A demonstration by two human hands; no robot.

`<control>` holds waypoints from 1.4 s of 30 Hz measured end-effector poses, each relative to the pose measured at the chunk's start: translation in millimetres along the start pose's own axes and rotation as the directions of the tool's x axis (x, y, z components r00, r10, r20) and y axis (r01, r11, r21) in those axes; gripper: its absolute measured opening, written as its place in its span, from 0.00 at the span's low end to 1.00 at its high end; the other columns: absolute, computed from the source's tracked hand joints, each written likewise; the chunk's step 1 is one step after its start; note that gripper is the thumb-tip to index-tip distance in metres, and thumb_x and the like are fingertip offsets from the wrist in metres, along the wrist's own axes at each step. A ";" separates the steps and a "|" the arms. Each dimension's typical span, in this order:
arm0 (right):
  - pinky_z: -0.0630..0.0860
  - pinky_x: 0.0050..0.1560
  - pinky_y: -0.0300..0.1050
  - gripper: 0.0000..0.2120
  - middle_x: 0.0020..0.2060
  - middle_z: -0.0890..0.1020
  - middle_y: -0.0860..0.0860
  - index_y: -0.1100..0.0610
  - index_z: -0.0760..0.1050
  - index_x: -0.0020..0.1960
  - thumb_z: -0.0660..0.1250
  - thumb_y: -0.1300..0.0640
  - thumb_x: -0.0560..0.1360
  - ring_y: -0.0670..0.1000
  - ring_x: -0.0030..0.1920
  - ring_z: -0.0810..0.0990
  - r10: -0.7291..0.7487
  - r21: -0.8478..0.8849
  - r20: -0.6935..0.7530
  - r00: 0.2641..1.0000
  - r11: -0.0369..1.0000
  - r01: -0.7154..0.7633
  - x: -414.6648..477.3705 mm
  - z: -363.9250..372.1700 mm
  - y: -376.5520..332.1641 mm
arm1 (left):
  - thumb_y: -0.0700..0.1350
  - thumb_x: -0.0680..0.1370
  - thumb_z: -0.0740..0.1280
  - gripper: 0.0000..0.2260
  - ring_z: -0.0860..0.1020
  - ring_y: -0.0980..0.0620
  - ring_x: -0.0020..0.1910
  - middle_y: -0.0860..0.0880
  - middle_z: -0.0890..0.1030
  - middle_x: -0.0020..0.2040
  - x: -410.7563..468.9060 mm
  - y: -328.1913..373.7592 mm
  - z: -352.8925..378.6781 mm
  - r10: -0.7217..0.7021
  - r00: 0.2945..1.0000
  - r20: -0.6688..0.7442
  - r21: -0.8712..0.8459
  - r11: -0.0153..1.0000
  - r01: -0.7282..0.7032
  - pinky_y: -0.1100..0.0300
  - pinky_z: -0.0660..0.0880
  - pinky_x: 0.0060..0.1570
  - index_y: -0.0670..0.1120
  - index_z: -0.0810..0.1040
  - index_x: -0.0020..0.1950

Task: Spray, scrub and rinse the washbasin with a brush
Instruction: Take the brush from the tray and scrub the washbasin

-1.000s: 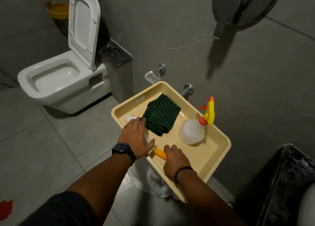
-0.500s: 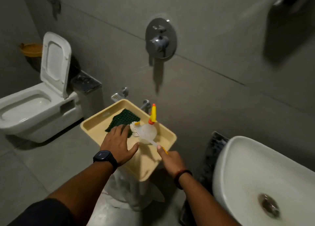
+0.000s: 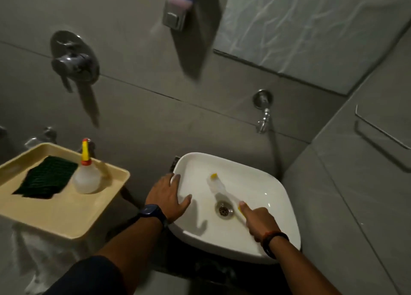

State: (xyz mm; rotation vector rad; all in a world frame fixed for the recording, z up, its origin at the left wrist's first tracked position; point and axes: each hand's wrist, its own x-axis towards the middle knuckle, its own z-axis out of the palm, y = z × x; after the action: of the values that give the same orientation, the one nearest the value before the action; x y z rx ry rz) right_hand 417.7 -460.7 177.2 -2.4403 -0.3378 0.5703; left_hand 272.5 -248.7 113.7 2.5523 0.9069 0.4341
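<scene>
The washbasin [image 3: 255, 183], white and roughly square with rounded corners, stood against the grey tiled wall with its drain [image 3: 224, 209] near the middle of the bowl. The brush [image 3: 219, 186] lay inside the bowl, its yellow-tipped head toward the back wall and its pale body angled across just above the drain; whether the bristles touched the surface could not be told because of blur. The right hand [image 3: 259, 220] had its grip pinched around the yellow end of the brush handle, index finger laid along it, a hold that probably gave downward pressure and steering for scrubbing. The left hand [image 3: 170, 194] rested on the left rim of the washbasin with fingers spread flat and the thumb inside the edge, holding nothing, apparently to brace the body. No water ran from the tap [image 3: 263, 116] on the wall behind, and no foam was visible in the bowl, so the scrub step appeared to be only starting. The spray bottle [image 3: 85, 176] stood upright on the beige tray [image 3: 66, 217] to the left, well apart from the washbasin, beside a folded green cloth [image 3: 44, 179]; it was likely kept there for easy left-hand reach.
</scene>
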 end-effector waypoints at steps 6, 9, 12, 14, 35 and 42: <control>0.69 0.41 0.45 0.26 0.42 0.75 0.55 0.56 0.70 0.47 0.58 0.33 0.69 0.54 0.37 0.73 0.089 -0.276 0.216 0.972 0.961 -0.027 31.0 28.7 14.5 | 0.65 0.73 0.57 0.37 0.56 0.44 0.74 0.42 0.59 0.75 21.7 0.7 49.4 -0.001 0.996 0.092 0.032 0.999 -0.002 0.50 0.54 0.73 0.44 0.56 0.74; 0.71 0.47 0.47 0.32 0.46 0.79 0.55 0.59 0.75 0.56 0.57 0.32 0.71 0.56 0.44 0.77 0.093 -0.275 0.178 0.980 0.961 -0.041 48.8 50.0 9.9 | 0.65 0.72 0.54 0.37 0.54 0.45 0.75 0.42 0.58 0.76 21.4 -9.5 64.8 0.032 0.995 0.096 0.122 0.992 -0.043 0.50 0.48 0.73 0.44 0.55 0.74; 0.73 0.53 0.49 0.35 0.56 0.80 0.60 0.60 0.74 0.61 0.56 0.32 0.72 0.60 0.54 0.79 0.118 -0.211 0.109 0.987 0.973 -0.093 69.5 58.9 8.9 | 0.65 0.72 0.53 0.37 0.55 0.45 0.75 0.42 0.60 0.75 23.4 -11.0 71.8 0.065 0.997 0.047 0.150 0.986 -0.071 0.51 0.47 0.73 0.44 0.56 0.74; 0.71 0.58 0.51 0.34 0.61 0.78 0.62 0.61 0.71 0.64 0.55 0.34 0.73 0.61 0.60 0.76 0.150 -0.185 0.024 0.988 0.972 -0.143 77.9 50.1 14.1 | 0.64 0.72 0.55 0.36 0.55 0.45 0.75 0.43 0.61 0.75 23.7 -10.2 72.9 0.081 0.996 0.024 0.152 0.985 -0.084 0.52 0.47 0.73 0.44 0.57 0.74; 0.76 0.38 0.41 0.29 0.43 0.80 0.57 0.59 0.74 0.53 0.58 0.33 0.71 0.55 0.38 0.80 0.153 -0.211 0.295 0.943 0.973 -0.092 -5.9 17.3 46.2 | 0.62 0.73 0.60 0.38 0.54 0.46 0.75 0.44 0.59 0.76 23.1 -2.7 60.8 0.095 0.991 0.097 0.186 0.976 -0.111 0.51 0.49 0.74 0.44 0.52 0.75; 0.69 0.26 0.36 0.23 0.34 0.75 0.54 0.58 0.71 0.43 0.59 0.36 0.72 0.50 0.25 0.76 0.150 -0.050 0.242 0.959 0.989 -0.142 35.3 51.7 1.2 | 0.61 0.72 0.61 0.37 0.58 0.45 0.74 0.44 0.63 0.74 25.2 -8.1 69.5 0.130 0.991 0.032 0.123 0.983 -0.133 0.51 0.53 0.73 0.44 0.55 0.75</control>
State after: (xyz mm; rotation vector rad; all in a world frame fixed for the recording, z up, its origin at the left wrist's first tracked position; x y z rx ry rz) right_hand 424.2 -422.9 127.7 -2.4425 -0.2685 0.9426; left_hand 315.5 -244.6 53.2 2.7372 0.7821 0.3959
